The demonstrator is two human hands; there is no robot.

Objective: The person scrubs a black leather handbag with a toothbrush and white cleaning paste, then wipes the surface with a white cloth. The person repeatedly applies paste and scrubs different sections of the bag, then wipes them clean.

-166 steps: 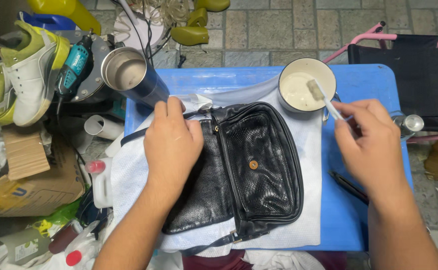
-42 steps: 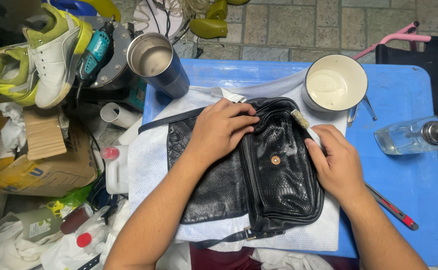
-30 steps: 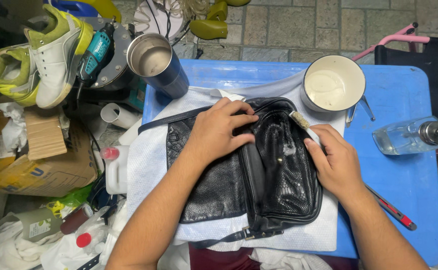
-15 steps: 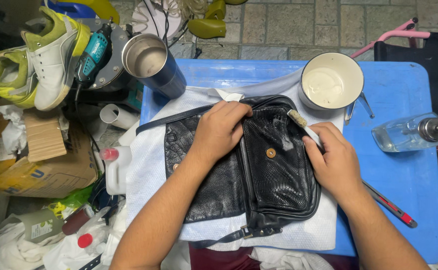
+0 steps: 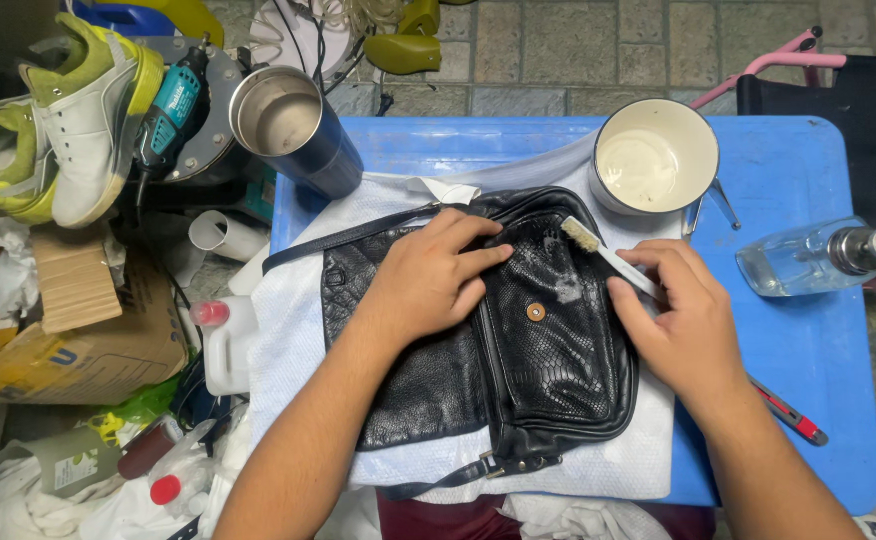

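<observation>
A black textured leather bag (image 5: 548, 360) lies flat on a white cloth (image 5: 298, 300) spread over a blue table (image 5: 798, 330). My left hand (image 5: 428, 280) presses palm-down on the bag's upper left part, fingers spread. My right hand (image 5: 683, 325) grips a small white brush (image 5: 598, 250), its bristles resting on the bag's flap near the top edge. White foam streaks show on the flap beside a round snap. A white enamel mug (image 5: 653, 165) with pale liquid stands just above the brush.
A steel tumbler (image 5: 293, 125) stands at the table's upper left corner. A clear glass bottle (image 5: 818, 260) lies at the right, a red-and-black tool (image 5: 788, 410) below it. Left of the table: sneakers (image 5: 68, 120), a teal power tool (image 5: 173, 110), cardboard boxes (image 5: 78, 340), plastic bottles.
My right hand moved from the mug to the bag with the brush, then shifted the bristles slightly up the flap, leaving foam. My left hand keeps pressing the bag.
</observation>
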